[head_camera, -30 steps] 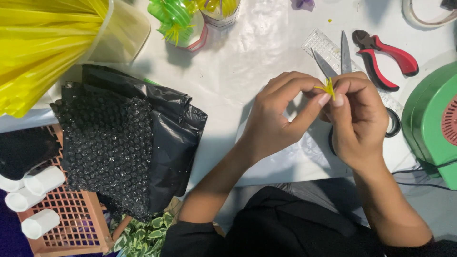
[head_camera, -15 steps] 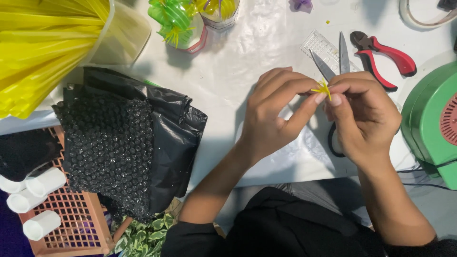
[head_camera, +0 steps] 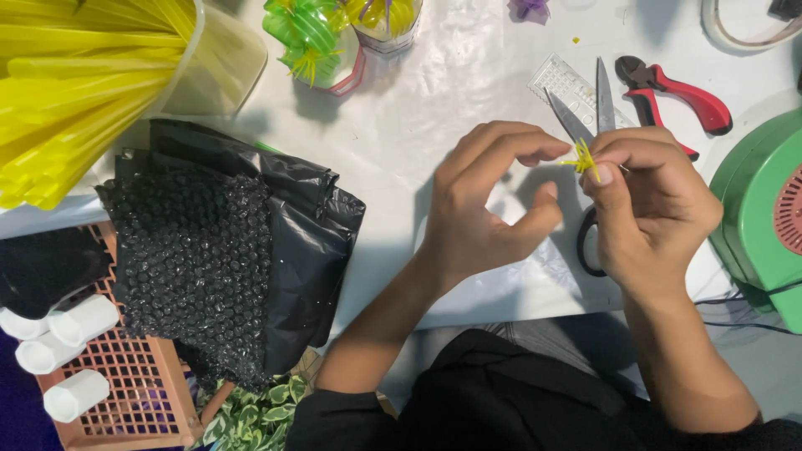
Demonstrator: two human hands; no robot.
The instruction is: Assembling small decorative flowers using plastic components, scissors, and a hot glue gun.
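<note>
— Where, the tuft (head_camera: 582,157)?

— Up off the table (head_camera: 434,92), over the scissors (head_camera: 578,117), pinched in the right hand (head_camera: 647,209). Thumb and forefinger closed on its base, other fingers curled under.

— Why gripped so low?

— Probably to leave the splayed end free and facing up, easy to see and get at. Hard to grip such a small thing any other way.

— And its look?

— Tiny, bright yellow, thin strips fanning out from a tight waist like a little star. Too small to count the strips or tell how bound.

— Left hand (head_camera: 484,209)?

— Open, holding nothing. Fingers arched, forefinger tip just beside the tuft, thumb well below it. Touching or not, cannot tell.

— Around them?

— Scissors lying open-bladed right beneath, handles hidden partly by the right hand; likely kept there for quick reach. Clear ruler (head_camera: 558,77) under the blades, red-handled pliers (head_camera: 672,92) just past them. Green machine (head_camera: 752,209) at the right edge, near the right wrist.

— Further out?

— Cup (head_camera: 347,71) with a green bow at the top of the table. Bundle of yellow straws (head_camera: 67,83) in a clear tub top left, same colour as the tuft. Black bubble wrap (head_camera: 192,259) draped off the table edge below it, over a brown crate (head_camera: 134,392) with white tubes (head_camera: 71,321) beside.
</note>
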